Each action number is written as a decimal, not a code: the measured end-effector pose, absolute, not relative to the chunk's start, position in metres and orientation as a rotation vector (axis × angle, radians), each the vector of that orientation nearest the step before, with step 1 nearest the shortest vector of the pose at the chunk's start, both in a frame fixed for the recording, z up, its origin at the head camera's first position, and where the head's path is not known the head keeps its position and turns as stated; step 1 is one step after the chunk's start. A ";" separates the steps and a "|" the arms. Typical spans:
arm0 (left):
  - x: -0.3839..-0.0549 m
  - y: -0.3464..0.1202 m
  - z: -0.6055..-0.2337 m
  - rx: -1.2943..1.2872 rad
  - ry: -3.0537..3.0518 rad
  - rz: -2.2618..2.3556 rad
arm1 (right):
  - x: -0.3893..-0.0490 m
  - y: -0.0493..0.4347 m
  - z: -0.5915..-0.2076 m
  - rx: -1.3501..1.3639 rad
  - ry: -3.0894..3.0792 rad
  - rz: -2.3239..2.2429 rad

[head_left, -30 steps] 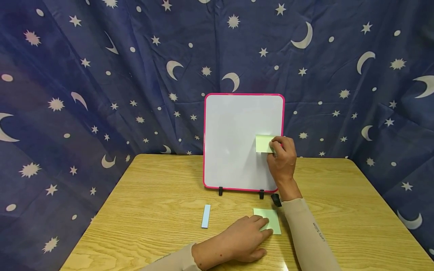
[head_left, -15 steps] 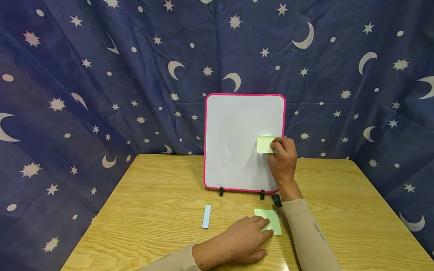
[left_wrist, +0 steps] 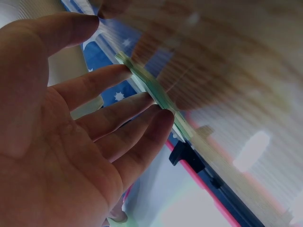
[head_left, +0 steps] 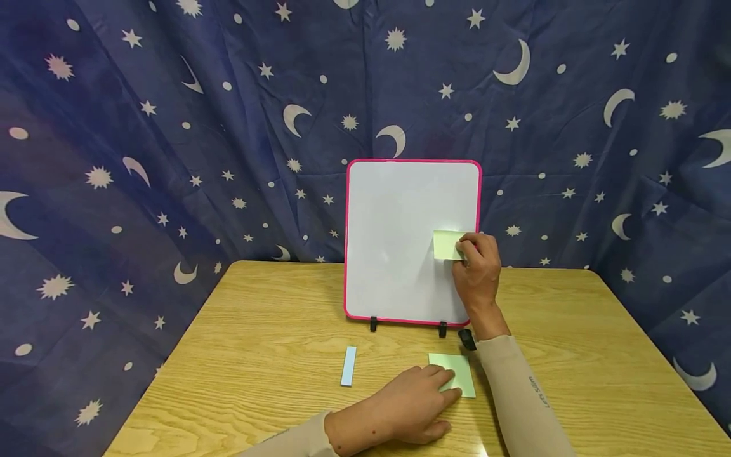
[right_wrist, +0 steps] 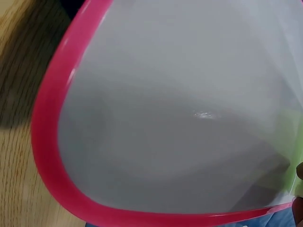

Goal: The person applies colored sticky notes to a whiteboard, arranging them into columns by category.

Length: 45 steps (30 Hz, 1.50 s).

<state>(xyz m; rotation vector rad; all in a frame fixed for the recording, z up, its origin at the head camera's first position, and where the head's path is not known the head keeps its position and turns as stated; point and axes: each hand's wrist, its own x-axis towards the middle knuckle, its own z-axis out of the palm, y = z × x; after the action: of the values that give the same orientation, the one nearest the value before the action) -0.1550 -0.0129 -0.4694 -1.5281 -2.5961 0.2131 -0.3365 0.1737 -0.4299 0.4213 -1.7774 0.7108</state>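
My right hand [head_left: 477, 263] pinches a pale green sticky note [head_left: 447, 245] by its right part, against the right side of a whiteboard [head_left: 394, 216] with a pink frame. Only the tips of that hand show at the edge of the right wrist view, beside the note [right_wrist: 294, 156]. Down on the table, my left hand [head_left: 408, 406] rests its fingertips on a pad of green sticky notes [head_left: 464, 371]. In the left wrist view its fingers reach out fairly straight to the edge of the pad [left_wrist: 154, 90], the thumb apart.
Two black clips [head_left: 374, 324] support the whiteboard's lower edge, and a black foot [head_left: 466, 339] sticks out near my right wrist. A light blue strip [head_left: 348, 366] lies on the wooden table [head_left: 274, 330]. A dark blue curtain [head_left: 240, 139] with moons and stars hangs behind.
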 end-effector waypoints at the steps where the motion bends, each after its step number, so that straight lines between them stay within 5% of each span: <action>1: -0.155 -0.013 -0.470 -1.529 -2.595 0.212 | -0.336 0.174 -0.430 0.422 -1.775 0.711; 45: -0.155 -0.013 -0.471 -1.528 -2.582 0.205 | -0.338 0.176 -0.433 0.426 -1.787 0.713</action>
<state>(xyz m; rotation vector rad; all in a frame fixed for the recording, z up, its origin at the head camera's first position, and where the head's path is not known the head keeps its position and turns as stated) -0.1548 -0.0126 -0.4707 -1.5284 -2.5820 0.2053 -0.3376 0.1762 -0.4328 0.4258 -1.7868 0.7131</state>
